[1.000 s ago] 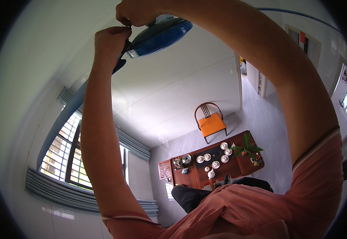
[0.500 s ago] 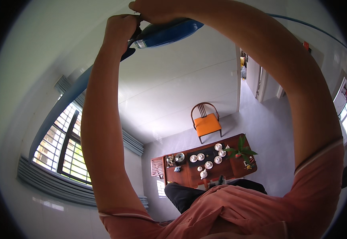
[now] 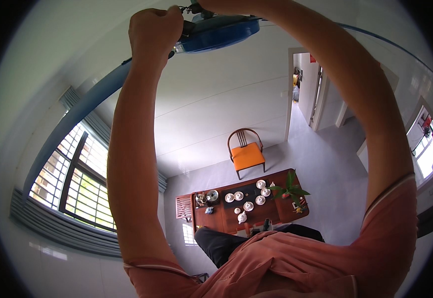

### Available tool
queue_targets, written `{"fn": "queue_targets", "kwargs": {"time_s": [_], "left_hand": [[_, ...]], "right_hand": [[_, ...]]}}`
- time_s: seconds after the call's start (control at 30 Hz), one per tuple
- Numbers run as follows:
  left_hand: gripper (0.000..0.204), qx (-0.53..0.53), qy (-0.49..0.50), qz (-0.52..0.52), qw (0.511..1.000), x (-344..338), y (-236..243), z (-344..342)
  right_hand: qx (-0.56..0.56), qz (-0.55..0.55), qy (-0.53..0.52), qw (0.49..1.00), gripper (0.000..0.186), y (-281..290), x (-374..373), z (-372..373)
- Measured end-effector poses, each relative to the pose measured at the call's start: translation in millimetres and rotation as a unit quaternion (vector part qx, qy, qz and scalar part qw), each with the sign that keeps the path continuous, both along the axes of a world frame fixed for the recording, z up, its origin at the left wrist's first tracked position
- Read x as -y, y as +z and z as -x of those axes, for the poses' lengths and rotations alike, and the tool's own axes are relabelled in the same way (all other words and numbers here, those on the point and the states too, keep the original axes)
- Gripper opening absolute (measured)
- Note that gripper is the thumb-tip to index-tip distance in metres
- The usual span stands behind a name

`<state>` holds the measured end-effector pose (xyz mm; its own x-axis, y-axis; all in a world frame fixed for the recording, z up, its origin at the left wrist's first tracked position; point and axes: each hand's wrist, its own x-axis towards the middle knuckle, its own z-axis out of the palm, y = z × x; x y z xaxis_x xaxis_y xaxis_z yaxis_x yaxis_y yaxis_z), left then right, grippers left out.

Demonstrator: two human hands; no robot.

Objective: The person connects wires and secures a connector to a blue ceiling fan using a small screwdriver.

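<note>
Overhead hangs a ceiling fan with a round blue body (image 3: pixel 221 37) and long blue blades; one blade (image 3: pixel 80 107) sweeps down the left side behind my left arm. My left hand (image 3: pixel 154 32) is raised to the fan, closed, its fingertips pinching a dark twisted wire (image 3: pixel 185 9) above the fan body. Below its fingers a dark fan part (image 3: pixel 187 29) shows. My right hand (image 3: pixel 214 5) meets the same spot from the right, close to the wire's other end. The picture's top edge cuts it off, so its fingers are hidden.
Far below me stands a dark red wooden table (image 3: pixel 216 218) with white teaware (image 3: pixel 248 206) and a potted plant (image 3: pixel 288 188). An orange-seated chair (image 3: pixel 248 155) is behind it. A barred window (image 3: pixel 89 184) is at left, a doorway (image 3: pixel 301 92) at right.
My left hand has shifted slightly right and now shows the wire at its fingertips. My right hand has moved right and up, partly out of the picture. The room below has shifted left.
</note>
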<state>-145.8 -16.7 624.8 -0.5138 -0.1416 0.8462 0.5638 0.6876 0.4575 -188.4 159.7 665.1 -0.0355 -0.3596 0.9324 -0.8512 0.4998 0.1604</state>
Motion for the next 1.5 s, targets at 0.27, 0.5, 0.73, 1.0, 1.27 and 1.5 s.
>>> {"fn": "queue_targets", "kwargs": {"time_s": [0.27,0.5,0.73,1.0,1.27,1.5], "left_hand": [[0.03,0.144,-0.283,-0.2,0.927,-11.0,-145.0,-87.7],[0.037,0.345,-0.253,-0.432,0.794,-13.0,-353.3,-118.0],[0.029,0.478,-0.178,-0.364,0.779,-33.7,-456.4,-158.2],[0.028,0.516,-0.269,-0.434,0.688,-58.3,-508.0,-182.9],[0.035,0.612,-0.354,-0.411,0.575,-42.3,-490.8,-190.7],[0.038,0.612,-0.341,-0.363,0.615,-39.0,-467.1,-189.1]], "right_hand": [[0.117,0.038,0.088,0.989,0.007,-183.8,-33.1,-102.4],[0.278,-0.096,0.056,0.954,0.027,-381.1,-4.9,-146.4],[0.436,-0.095,0.043,0.894,0.028,-487.7,-9.5,-173.9],[0.6,-0.112,0.053,0.79,0.018,-502.4,-40.1,-189.7],[0.697,-0.168,0.127,0.685,0.021,-515.2,-62.2,-182.2],[0.739,-0.107,0.098,0.658,0.015,-488.9,-67.7,-185.0]]}}
